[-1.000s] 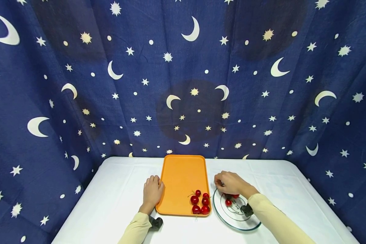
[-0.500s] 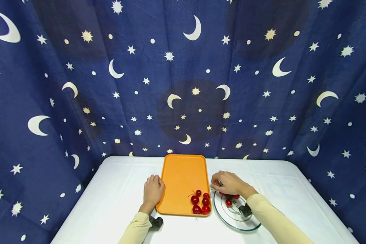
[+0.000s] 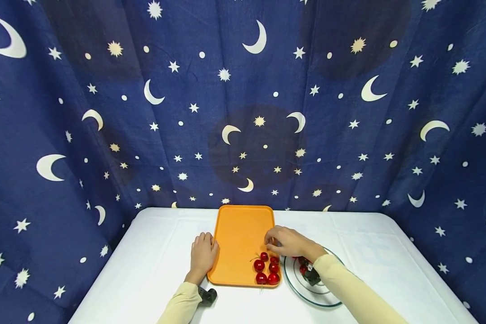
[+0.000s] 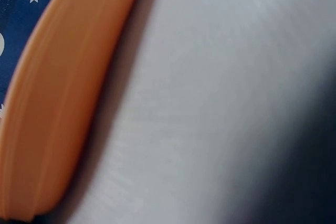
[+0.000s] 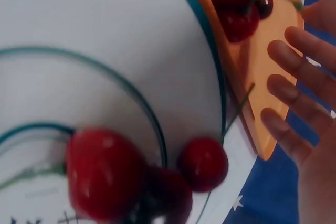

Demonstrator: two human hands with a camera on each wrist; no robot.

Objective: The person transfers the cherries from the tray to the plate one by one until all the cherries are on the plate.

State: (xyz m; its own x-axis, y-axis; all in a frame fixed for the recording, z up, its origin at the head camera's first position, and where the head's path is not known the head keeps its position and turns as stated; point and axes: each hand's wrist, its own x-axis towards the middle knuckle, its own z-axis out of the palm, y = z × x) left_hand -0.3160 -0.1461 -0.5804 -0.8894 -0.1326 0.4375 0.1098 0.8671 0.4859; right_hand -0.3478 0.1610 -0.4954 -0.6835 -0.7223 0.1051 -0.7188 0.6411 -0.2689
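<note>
My right hand (image 3: 286, 241) hovers over the right edge of an orange tray (image 3: 243, 225). In the right wrist view its fingers are spread and loosely bent, with nothing visible in them. The thumb tip is close to the stem of a small cherry (image 5: 264, 4); contact is unclear. Several red cherries (image 3: 259, 265) lie at the tray's near right corner. More cherries (image 5: 105, 174) are on a round glass plate (image 3: 326, 302), partly hidden by the right arm; one cherry's (image 5: 203, 164) stem crosses the rim. My left hand (image 3: 204, 253) rests loosely against the tray's left edge.
A white cloth covers the table (image 3: 162, 252). Dark blue curtains (image 3: 243, 99) with moons and stars surround its back and sides. The plate stands right beside the tray. Black wrist cameras (image 3: 207, 295) sit on both wrists.
My right hand has moved left from above the plate to the tray's right edge. A cherry came into sight at the plate's left rim. The left hand has stayed still.
</note>
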